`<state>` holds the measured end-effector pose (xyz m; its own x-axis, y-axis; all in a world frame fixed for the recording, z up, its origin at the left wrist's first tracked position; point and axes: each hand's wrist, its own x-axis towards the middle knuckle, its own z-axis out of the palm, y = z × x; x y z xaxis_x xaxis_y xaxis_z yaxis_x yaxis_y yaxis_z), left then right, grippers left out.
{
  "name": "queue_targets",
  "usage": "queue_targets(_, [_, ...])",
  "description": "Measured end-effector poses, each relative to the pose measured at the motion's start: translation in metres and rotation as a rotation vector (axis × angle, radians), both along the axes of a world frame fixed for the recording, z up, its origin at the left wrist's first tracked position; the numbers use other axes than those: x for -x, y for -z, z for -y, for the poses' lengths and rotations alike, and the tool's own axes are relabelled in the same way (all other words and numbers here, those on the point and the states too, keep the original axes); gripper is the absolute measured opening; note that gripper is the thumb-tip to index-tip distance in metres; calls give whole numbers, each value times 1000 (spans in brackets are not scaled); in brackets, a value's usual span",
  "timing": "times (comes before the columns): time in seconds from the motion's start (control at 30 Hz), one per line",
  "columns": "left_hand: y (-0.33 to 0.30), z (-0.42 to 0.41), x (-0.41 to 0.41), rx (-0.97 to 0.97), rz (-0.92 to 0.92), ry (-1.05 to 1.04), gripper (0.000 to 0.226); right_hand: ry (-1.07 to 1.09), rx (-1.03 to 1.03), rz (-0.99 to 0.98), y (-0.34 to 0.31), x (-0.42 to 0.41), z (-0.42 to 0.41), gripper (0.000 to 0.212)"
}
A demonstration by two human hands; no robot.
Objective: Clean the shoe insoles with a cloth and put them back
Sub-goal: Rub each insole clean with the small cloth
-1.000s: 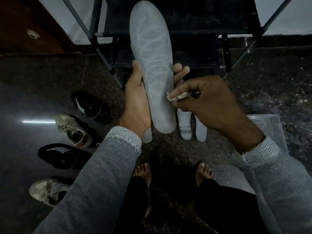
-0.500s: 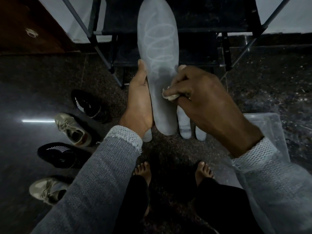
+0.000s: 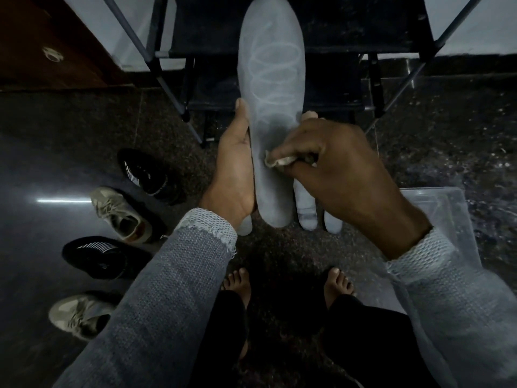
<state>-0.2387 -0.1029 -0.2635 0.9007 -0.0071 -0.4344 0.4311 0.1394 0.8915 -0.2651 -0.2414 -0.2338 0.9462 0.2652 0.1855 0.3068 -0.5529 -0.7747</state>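
**Wiping under way, four shoes still waiting for their insoles**

A person standing barefoot on a dark stone floor [image 3: 84, 135] holds a long grey insole [image 3: 270, 107] upright in front of a black shoe rack [image 3: 335, 37]. The left hand [image 3: 235, 169] grips it along its left edge, thumb up the side and fingers wrapped behind, their tips showing past the right edge. The right hand [image 3: 335, 169] pinches a small crumpled cloth [image 3: 279, 161] and presses it against the lower half of the insole's face.

Pale looping scribble marks remain on the upper half, while the lower stretch near the cloth looks plain grey, which suggests the cleaning of this piece is roughly half done. Heel ends of further insoles [image 3: 307, 217] hang below the hands, seemingly held behind the first by the left hand; whether they have been wiped cannot be told.

To the left, two black shoes [image 3: 142, 172] and two beige sneakers [image 3: 120, 214] sit in a row on the floor, well apart from the hands. No insole can be seen inside them, though the light is too dim to be sure, so the returning step appears wholly ahead. A clear plastic bin [image 3: 442, 214] sits on the floor by the right arm.
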Motion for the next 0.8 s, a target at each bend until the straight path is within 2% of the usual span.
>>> queue_targets(0.07, [-6, 4, 1, 219, -19, -12, 61, 129, -7, 48, 2, 0, 0, 10])
queue_targets(0.13, [-10, 9, 3, 433, -129, 18, 55, 200, 11, 84, 3, 0, -1, 10])
queue_targets(0.27, [-11, 6, 5, 583, -141, 18, 59, 87, -21, 56, 4, 2, -4, 12])
queue_targets(0.4, [-16, 6, 7, 651, -210, 17, 71, -122, -51, -42, -2, 1, -3, 13])
queue_targets(0.47, [-17, 7, 7, 626, -181, 13, 67, -96, -32, -57, -3, 0, 1, 13])
queue_targets(0.63, [-17, 11, 7, 588, -139, 5, 57, 193, -43, 56, 1, -1, 5, 12])
queue_targets(0.7, [-17, 12, 9, 577, -133, -1, 56, 183, -67, 77, 3, 1, -1, 12])
queue_targets(0.8, [-17, 10, 11, 596, -139, 4, 65, 34, -86, 81, 2, 4, -12, 15])
